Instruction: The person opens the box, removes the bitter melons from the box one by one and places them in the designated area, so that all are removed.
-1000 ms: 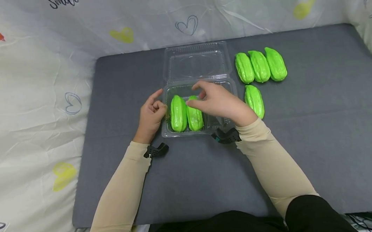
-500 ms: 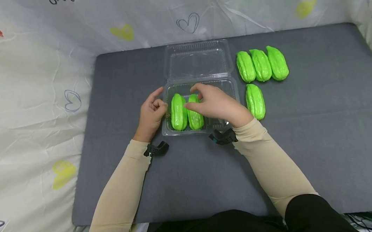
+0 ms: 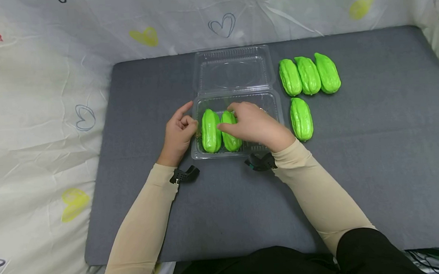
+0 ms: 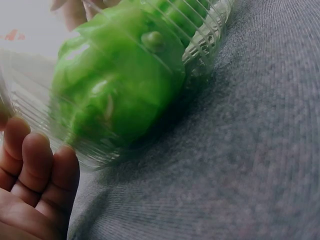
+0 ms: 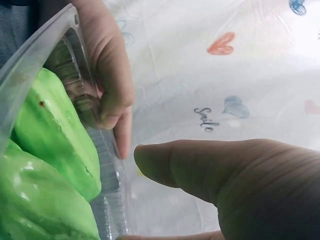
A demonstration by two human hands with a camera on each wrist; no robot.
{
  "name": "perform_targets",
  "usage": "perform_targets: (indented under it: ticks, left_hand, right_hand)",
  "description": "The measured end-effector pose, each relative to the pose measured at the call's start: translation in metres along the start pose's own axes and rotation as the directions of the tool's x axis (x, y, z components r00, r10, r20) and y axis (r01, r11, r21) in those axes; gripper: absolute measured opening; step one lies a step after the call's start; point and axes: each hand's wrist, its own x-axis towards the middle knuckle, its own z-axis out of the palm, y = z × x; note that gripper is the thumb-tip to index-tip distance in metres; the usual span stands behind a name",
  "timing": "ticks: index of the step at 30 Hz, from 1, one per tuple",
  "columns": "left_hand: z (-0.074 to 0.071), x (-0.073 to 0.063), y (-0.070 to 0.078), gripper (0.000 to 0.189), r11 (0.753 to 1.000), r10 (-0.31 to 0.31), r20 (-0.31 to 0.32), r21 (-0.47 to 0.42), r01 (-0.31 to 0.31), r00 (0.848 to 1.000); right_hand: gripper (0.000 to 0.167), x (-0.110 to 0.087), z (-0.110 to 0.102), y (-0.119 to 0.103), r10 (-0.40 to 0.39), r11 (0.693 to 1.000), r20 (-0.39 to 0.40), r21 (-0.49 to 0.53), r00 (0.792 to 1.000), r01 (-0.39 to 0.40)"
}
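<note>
An open clear plastic clamshell box [image 3: 255, 149] stands on the dark grey table. Two glossy, ridged green fruits that look like artificial star fruit lie side by side in its left half: a left one [image 3: 211, 131] and a second one [image 3: 232, 142]. My left hand [image 3: 179, 135] holds the box's left side, index finger stretched along the wall; curled fingertips [image 4: 37, 150] press the outside in the left wrist view. My right hand [image 3: 254, 125] is over the second fruit, hiding part of it. Its thumb [image 5: 175, 160] is straight and apart from the fingers; contact is unclear.
Three more green fruits [image 3: 308, 76] lie in a row at the back, right of the box. A single green fruit [image 3: 301, 119] lies just in front of them. The raised lid [image 3: 233, 70] lies back towards the patterned white sheet [image 3: 183, 23].
My right hand has come slightly lower and nearer over the second fruit, which now leans a little. The left hand keeps its place at the box.
</note>
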Motion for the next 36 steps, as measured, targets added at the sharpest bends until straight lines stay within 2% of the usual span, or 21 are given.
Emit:
perform_targets:
  ticks: [3,7,10,24,36]
  left_hand:
    - [0.0,0.0,0.0,0.065,1.0,0.0,0.004,-0.003,0.0,1.0]
    - [0.0,0.0,0.0,0.065,1.0,0.001,0.01,0.0,-0.001,1.0]
    - [-0.001,0.001,-0.001,0.065,1.0,0.006,0.014,0.002,-0.006,1.0]
    - [-0.001,0.001,-0.001,0.064,1.0,-0.004,0.009,-0.001,0.004,1.0]
    - [-0.001,0.001,-0.004,0.066,1.0,0.01,0.004,0.015,-0.01,1.0]
  right_hand:
    - [0.065,0.001,0.003,-0.001,-0.005,1.0,-0.018,-0.03,1.0,0.004]
    - [0.044,0.002,0.007,-0.002,-0.017,0.998,-0.05,-0.064,0.999,0.014]
    - [0.037,0.003,0.009,-0.002,-0.018,0.995,-0.067,-0.095,0.998,0.011]
    - [0.038,0.002,0.014,-0.004,0.047,0.983,-0.072,-0.174,0.996,-0.059]
    - [0.034,0.005,0.018,-0.001,0.073,0.97,-0.055,-0.229,0.996,-0.083]
